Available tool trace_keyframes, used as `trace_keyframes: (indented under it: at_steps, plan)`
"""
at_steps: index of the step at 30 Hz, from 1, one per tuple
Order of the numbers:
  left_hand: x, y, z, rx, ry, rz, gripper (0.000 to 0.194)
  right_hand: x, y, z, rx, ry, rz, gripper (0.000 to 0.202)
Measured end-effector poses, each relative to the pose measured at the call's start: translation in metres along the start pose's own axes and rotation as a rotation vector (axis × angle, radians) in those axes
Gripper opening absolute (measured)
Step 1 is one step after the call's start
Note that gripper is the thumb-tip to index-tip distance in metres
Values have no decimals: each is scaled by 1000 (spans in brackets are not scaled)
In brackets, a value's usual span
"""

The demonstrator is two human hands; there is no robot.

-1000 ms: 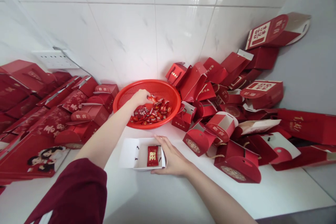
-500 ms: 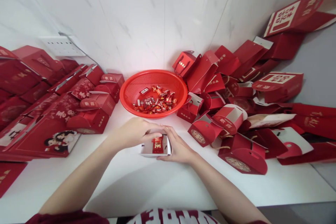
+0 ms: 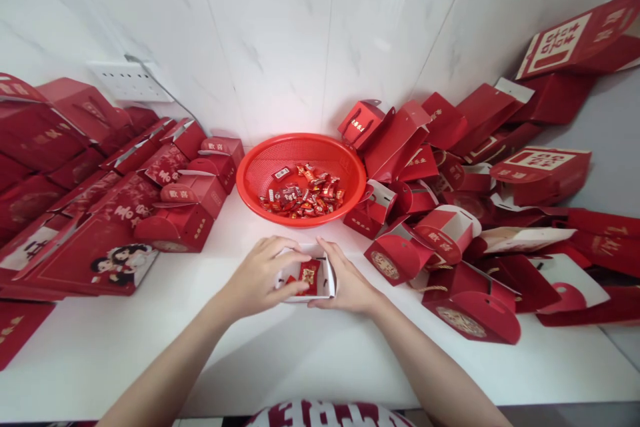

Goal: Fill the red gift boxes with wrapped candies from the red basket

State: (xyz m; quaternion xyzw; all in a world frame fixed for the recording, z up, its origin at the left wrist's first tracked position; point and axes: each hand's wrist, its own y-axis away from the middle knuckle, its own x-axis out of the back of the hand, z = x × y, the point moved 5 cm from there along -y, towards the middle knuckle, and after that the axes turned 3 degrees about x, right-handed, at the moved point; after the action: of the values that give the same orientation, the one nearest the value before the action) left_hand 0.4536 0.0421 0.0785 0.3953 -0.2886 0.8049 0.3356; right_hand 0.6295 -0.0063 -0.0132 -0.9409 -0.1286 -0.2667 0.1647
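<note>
A small open box (image 3: 325, 288) with a white inside sits on the white table, with red candy packets (image 3: 309, 275) in it. My right hand (image 3: 350, 283) wraps round its right side, thumb at the front edge and fingers at the back. At the left side is my left hand (image 3: 263, 278), its fingers along the left wall and its thumb reaching over the opening by a small red packet. Just behind my hands stands a red plastic basket (image 3: 255, 197) holding wrapped candies (image 3: 305, 192).
Red gift boxes (image 3: 175, 227) are stacked on the left of the white table (image 3: 300, 360). More red boxes (image 3: 470, 307) are piled on the right. A socket strip with a cable (image 3: 127, 80) lies against the tiled wall.
My left hand has moved from behind and above the box to its left side, uncovering more of the inside. The whole view has shifted slightly.
</note>
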Motion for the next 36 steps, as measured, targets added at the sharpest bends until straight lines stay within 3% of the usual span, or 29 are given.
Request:
trace_keyframes:
  at_steps: [4,7,10,13,15,19,21,22,24,28,31,36]
  plan:
    - [-37,29,-27,15,160,74,95,-2,-1,3,-25,-7,-5,133]
    - [-59,38,-53,102,351,98,117,-3,-2,2,-7,-2,-39,132]
    - [-74,39,-68,161,591,42,133,-2,-2,-3,3,66,-83,132]
    - [-76,37,-74,171,697,-17,137,5,1,-16,61,182,-122,127]
    - [-72,36,-76,168,681,-17,134,17,-1,-31,129,204,-92,106]
    - [-63,34,-77,170,656,-8,123,56,-27,-58,145,242,200,47]
    - [-61,34,-75,175,676,-14,120,75,-53,-61,73,324,315,40]
    - [-61,33,-75,177,692,-16,119,81,-69,-58,-1,378,312,40]
    - [-60,33,-72,172,726,-20,118,87,-103,-39,-263,564,126,43]
    - [-58,31,-67,130,789,-14,113,92,-153,1,-520,666,-123,25]
    - [-55,31,-65,100,786,-2,112,87,-172,26,-638,736,-249,30]
    - [-53,31,-65,86,773,24,115,67,-184,46,-676,764,-494,32]
